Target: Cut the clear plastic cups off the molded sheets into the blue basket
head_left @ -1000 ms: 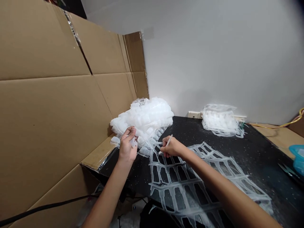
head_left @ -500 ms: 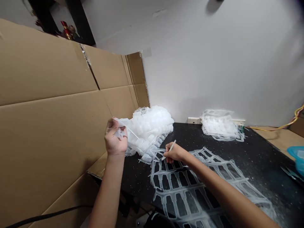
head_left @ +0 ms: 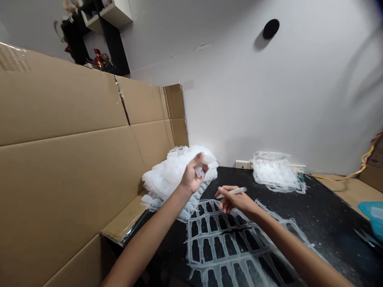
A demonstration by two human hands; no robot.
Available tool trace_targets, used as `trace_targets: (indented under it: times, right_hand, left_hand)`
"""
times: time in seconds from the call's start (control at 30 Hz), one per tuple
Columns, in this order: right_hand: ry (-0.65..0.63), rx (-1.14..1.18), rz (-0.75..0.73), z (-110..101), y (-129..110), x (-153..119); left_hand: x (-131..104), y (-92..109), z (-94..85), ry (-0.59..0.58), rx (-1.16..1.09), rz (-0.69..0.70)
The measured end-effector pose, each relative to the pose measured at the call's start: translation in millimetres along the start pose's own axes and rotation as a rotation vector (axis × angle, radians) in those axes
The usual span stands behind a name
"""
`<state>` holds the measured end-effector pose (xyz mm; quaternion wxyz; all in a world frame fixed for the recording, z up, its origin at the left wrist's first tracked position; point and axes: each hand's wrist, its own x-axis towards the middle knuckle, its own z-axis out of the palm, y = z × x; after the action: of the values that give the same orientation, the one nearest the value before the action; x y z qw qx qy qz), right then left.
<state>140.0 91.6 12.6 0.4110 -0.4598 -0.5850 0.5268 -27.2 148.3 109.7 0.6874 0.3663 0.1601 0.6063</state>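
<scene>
Since half a second ago, the left hand (head_left: 194,174) is sitting farther right, crossing from the cardboard (head_left: 60,175) side to the front of the pile (head_left: 164,171), and the right hand's (head_left: 231,199) white stick (head_left: 237,191) is lying flatter. Smooth and slim, the stick is resting clamped between the right thumb and fingers. The left fingers are curling around thin, cloudy scraps (head_left: 200,171). Behind and left of those fingers, soft-looking, milky pieces are heaping up in the pile. Below the right fingers, a see-through plastic grid (head_left: 220,239) with rows of long openings is spreading over the speckled black table (head_left: 233,179); whether they are touching it, one cannot tell. The left wrist is angling up and rightward; the right forearm is reaching in from the lower right.
</scene>
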Motion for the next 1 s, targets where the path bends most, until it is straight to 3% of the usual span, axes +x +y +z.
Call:
trace_targets:
  times: [0.07, 0.17, 0.33, 0.6, 1.0]
  right_hand:
    - [0.146, 0.043, -0.098, -25.4, -3.1, -22.4]
    - [0.348, 0.100, -0.200, -56.6, -2.6, -54.6]
    - [0.410, 0.225, -0.217, -73.5, 6.4, -71.9]
    - [0.496, 0.323, -0.117, -73.1, 15.9, -65.4]
    - [0.582, 0.323, -0.114, -72.2, 10.7, -67.0]
  left_hand:
    - [-1.6, -40.0, 2.3, -0.068, 0.008, -0.185]
    - [-3.9, -84.0, 6.3, -0.160, 0.009, -0.399]
    - [-9.3, -125.7, 4.0, -0.244, -0.003, -0.578]
    - [-14.7, -149.2, -20.7, -0.234, 0.009, -0.628]
    - [-18.8, -151.5, -19.0, -0.276, 0.083, -0.597]
